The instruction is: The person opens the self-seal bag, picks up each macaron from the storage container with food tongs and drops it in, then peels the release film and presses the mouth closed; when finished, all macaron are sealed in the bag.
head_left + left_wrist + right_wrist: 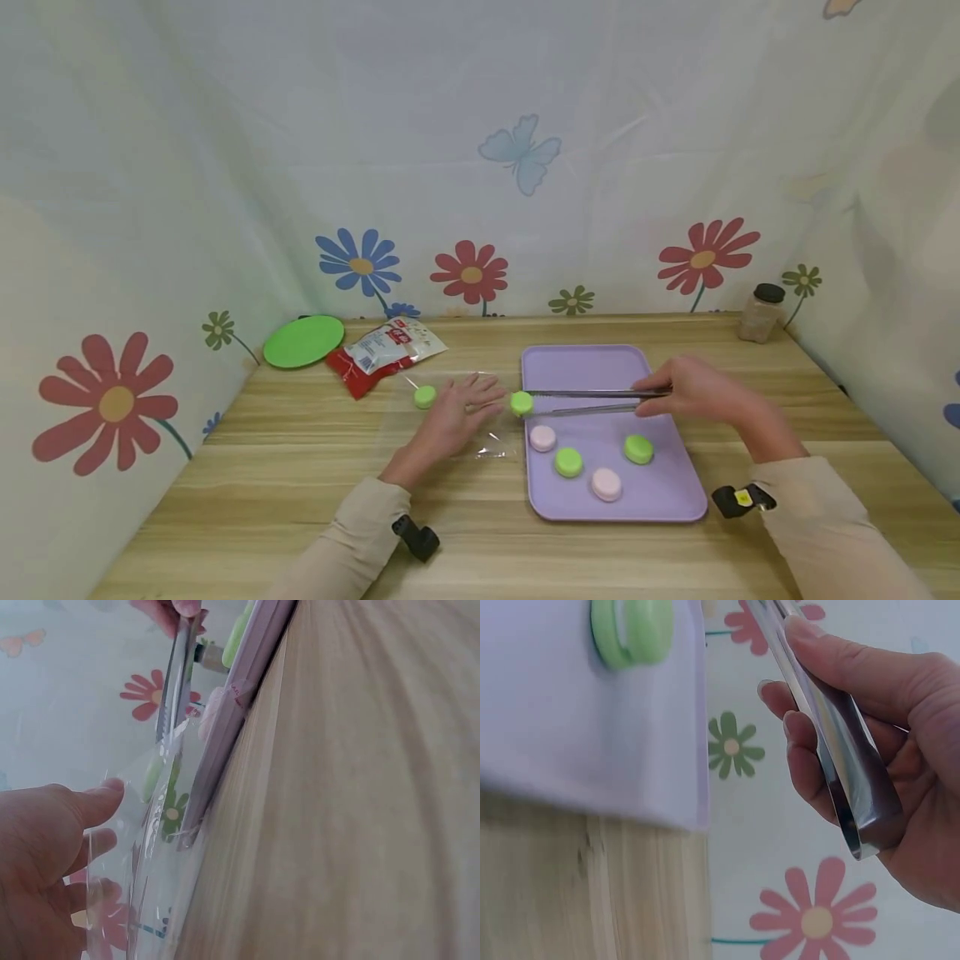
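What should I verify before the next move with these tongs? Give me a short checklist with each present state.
1. Right hand gripping the metal tongs: ok, it is curled round them.
2. Green macaron at the tongs' tips: ok, it sits there, by the left edge of the purple tray in the head view.
3. Left hand at the clear plastic bag: ok, it touches the film.
4. Bag mouth open wide enough: cannot tell, the film is too transparent.
5. Remaining macarons lying on the tray: ok, two pink macarons and two green ones.
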{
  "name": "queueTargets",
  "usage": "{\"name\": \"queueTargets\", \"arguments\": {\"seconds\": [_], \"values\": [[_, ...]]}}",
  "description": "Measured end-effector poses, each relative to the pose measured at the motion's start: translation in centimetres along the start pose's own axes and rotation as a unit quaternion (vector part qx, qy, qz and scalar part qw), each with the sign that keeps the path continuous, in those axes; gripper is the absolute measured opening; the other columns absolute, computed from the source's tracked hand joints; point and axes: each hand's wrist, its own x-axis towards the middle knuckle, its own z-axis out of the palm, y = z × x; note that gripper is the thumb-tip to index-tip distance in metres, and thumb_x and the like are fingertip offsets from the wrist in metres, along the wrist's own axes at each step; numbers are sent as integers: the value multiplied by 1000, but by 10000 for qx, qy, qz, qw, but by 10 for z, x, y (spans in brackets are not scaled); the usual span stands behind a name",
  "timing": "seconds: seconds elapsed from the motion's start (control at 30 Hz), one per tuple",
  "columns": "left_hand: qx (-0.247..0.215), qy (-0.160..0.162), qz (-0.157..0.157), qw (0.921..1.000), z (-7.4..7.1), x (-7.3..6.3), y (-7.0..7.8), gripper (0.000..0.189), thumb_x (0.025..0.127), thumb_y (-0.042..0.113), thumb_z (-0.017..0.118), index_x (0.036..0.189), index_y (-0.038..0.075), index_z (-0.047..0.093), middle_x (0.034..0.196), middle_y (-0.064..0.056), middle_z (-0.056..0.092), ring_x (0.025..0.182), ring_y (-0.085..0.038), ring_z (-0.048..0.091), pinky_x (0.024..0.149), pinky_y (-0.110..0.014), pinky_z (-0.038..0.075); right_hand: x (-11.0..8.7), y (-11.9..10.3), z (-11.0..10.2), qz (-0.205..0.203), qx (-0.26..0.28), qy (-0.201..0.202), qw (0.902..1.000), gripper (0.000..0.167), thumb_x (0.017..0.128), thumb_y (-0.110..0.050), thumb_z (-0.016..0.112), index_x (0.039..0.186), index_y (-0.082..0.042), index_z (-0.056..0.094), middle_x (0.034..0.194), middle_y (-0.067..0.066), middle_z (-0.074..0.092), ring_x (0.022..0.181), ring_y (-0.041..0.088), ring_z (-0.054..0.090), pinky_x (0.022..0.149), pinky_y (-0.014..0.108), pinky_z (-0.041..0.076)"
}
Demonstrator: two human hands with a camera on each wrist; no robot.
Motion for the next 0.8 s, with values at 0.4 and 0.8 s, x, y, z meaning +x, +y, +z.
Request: {"name": "queueTargets", "arguments": {"seconds": [0.4,0.8], "values": [[4,62,-35,10000,2,0,-2,31,97,22,68,124,8,72,141,-16,57,138,-45,40,114,-68,17,59,-28,38,-732,126,15,9972,37,86,-21,81,113,3,74,101,15,75,64,5,55,54,21,42],[76,-7,-143,9999,1,0,5,30,100,24,63,126,11,71,141,-12,58,139,-43,39,115,-67,15,96,-52,48,-1160,150,-375,9924,31,87,-19,80,110,2,76,91,3,76,72,6,64,63,22,53]]}}
